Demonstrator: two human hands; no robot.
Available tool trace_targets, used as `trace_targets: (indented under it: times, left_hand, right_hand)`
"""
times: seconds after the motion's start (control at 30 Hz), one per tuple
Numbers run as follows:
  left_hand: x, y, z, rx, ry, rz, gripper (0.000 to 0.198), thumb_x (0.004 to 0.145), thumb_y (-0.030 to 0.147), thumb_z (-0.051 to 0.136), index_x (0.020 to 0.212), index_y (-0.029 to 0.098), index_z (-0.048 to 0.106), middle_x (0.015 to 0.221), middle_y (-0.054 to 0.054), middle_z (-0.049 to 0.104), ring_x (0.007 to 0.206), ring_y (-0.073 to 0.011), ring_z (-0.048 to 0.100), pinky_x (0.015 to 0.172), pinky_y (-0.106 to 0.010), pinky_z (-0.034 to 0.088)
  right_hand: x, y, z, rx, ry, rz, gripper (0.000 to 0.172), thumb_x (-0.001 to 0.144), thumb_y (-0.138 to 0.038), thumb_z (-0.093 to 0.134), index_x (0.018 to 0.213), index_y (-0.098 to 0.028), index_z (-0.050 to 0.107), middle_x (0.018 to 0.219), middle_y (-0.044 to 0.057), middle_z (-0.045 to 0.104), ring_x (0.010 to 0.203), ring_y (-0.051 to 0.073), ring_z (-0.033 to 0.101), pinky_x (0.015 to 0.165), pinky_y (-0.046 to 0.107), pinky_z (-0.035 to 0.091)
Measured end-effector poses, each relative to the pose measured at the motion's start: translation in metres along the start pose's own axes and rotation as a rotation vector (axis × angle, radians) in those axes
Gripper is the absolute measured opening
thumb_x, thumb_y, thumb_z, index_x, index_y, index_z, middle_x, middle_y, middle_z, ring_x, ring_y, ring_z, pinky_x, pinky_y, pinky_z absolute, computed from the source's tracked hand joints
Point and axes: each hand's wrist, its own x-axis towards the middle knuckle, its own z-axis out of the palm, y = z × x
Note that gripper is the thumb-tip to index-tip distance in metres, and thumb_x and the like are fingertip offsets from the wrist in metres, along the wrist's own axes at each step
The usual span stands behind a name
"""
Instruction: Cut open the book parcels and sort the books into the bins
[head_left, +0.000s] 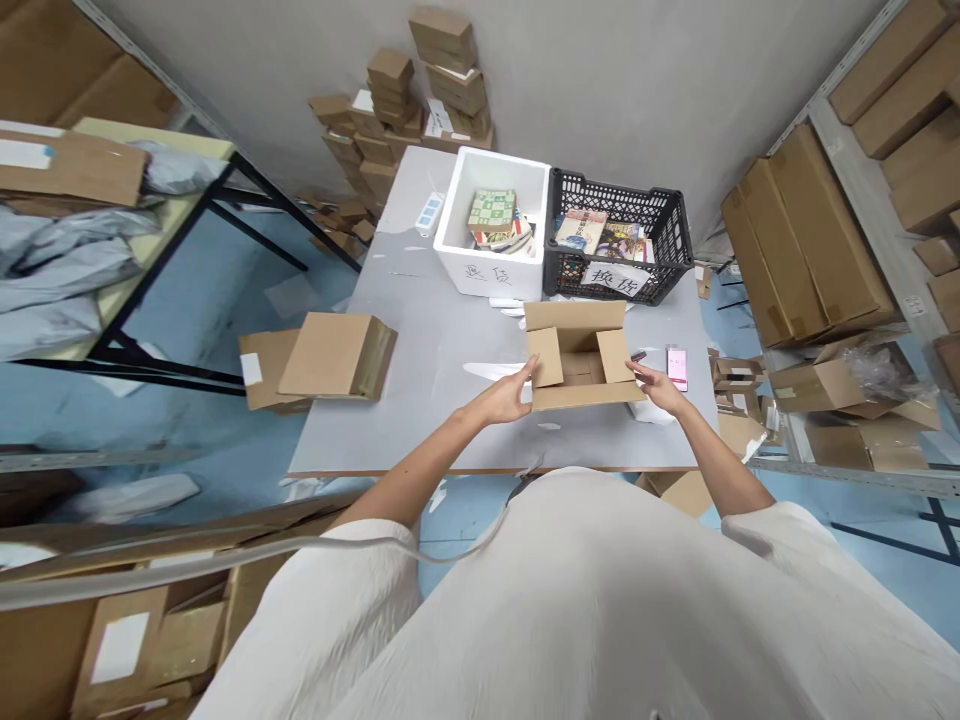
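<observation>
The left grip point(514, 394) and right grip point(658, 387) clasp opposite ends of an open rectangular brown cardboard box point(585, 396) over the grey bench point(412, 400), in front of a black latticed plastic crate point(658, 286).

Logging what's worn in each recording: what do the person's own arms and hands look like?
The left hand and right hand are bare, without gloves; no watch shows. Loose, white, short fabric sleeves leave the forearms uncovered. A light grey, flexible cable crosses the left sleeve.

Open box's point(578, 366) underside hidden; phone point(676, 368) text too small to read; shelving point(846, 150) cut off at right.
</observation>
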Motion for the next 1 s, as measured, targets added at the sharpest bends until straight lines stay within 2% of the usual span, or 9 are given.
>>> trace_targets:
  times: [0.07, 0.27, 0.4, 0.6, 0.7, 0.77, 0.9, 1.0]
  left_hand:
    - [-0.002, 0.002, -0.004, -0.002, 0.014, -0.010, 0.119, 0.096, 0.041, 0.071, 0.190, 0.021, 0.000, 0.178, -0.017, 0.056, 0.158, -0.0355, 0.063, 0.125, -0.045, 0.055]
    - [-0.011, -0.003, -0.021, -0.016, 0.110, 0.010, 0.115, 0.098, 0.039, 0.070, 0.190, 0.026, 0.002, 0.182, -0.012, 0.051, 0.159, -0.0320, 0.062, 0.129, -0.043, 0.052]
    - [-0.016, -0.009, -0.043, 0.006, 0.167, -0.018, 0.112, 0.099, 0.040, 0.070, 0.190, 0.024, 0.007, 0.185, -0.013, 0.046, 0.167, -0.0321, 0.052, 0.135, -0.043, 0.046]
    - [-0.025, -0.025, -0.080, -0.015, 0.244, -0.166, 0.134, 0.090, 0.057, 0.084, 0.190, 0.028, -0.001, 0.187, -0.013, 0.042, 0.172, -0.0361, 0.045, 0.137, -0.048, 0.043]
    - [-0.029, -0.041, -0.094, -0.074, 0.302, -0.253, 0.124, 0.098, 0.065, 0.074, 0.189, 0.031, -0.004, 0.184, -0.014, 0.047, 0.166, -0.0356, 0.053, 0.132, -0.048, 0.048]
    - [-0.030, -0.053, -0.102, -0.087, 0.358, -0.293, 0.115, 0.103, 0.066, 0.067, 0.189, 0.031, -0.001, 0.181, -0.014, 0.052, 0.161, -0.0338, 0.059, 0.130, -0.048, 0.050]
    - [-0.030, -0.074, -0.114, -0.096, 0.451, -0.332, 0.104, 0.107, 0.064, 0.062, 0.190, 0.027, 0.010, 0.172, -0.013, 0.063, 0.156, -0.0319, 0.064, 0.130, -0.046, 0.050]
    - [-0.029, -0.088, -0.118, -0.098, 0.501, -0.354, 0.097, 0.111, 0.061, 0.058, 0.190, 0.025, 0.015, 0.167, -0.012, 0.068, 0.152, -0.0325, 0.068, 0.130, -0.048, 0.050]
  right_hand:
    - [0.000, -0.004, 0.003, 0.020, 0.014, -0.029, 0.057, 0.066, -0.007, 0.085, 0.119, -0.029, 0.090, 0.156, 0.003, 0.077, 0.155, 0.033, 0.065, 0.136, 0.060, 0.045]
    - [0.002, -0.019, 0.013, 0.099, 0.022, -0.045, 0.058, 0.066, -0.007, 0.092, 0.120, -0.029, 0.090, 0.160, 0.003, 0.074, 0.156, 0.032, 0.064, 0.137, 0.058, 0.045]
    - [0.011, -0.028, 0.027, 0.101, -0.030, -0.112, 0.060, 0.068, -0.009, 0.091, 0.124, -0.029, 0.089, 0.167, 0.004, 0.068, 0.155, 0.032, 0.065, 0.135, 0.056, 0.048]
    - [0.043, -0.036, 0.079, 0.134, -0.072, -0.145, 0.068, 0.062, -0.023, 0.104, 0.127, -0.028, 0.088, 0.173, 0.007, 0.062, 0.161, 0.035, 0.059, 0.134, 0.055, 0.048]
    - [0.063, -0.036, 0.110, 0.124, -0.093, -0.131, 0.077, 0.055, -0.027, 0.109, 0.129, -0.027, 0.087, 0.170, 0.007, 0.065, 0.161, 0.036, 0.058, 0.137, 0.055, 0.045]
    - [0.073, -0.036, 0.128, 0.113, -0.091, -0.117, 0.078, 0.056, -0.030, 0.110, 0.131, -0.026, 0.087, 0.166, 0.008, 0.069, 0.160, 0.036, 0.059, 0.138, 0.056, 0.042]
    - [0.088, -0.038, 0.158, 0.104, -0.074, -0.110, 0.069, 0.069, -0.047, 0.107, 0.130, -0.026, 0.087, 0.158, 0.008, 0.075, 0.158, 0.035, 0.060, 0.136, 0.056, 0.046]
    - [0.096, -0.040, 0.176, 0.137, -0.073, -0.109, 0.061, 0.077, -0.063, 0.102, 0.123, -0.026, 0.088, 0.161, 0.007, 0.072, 0.156, 0.035, 0.061, 0.131, 0.055, 0.053]
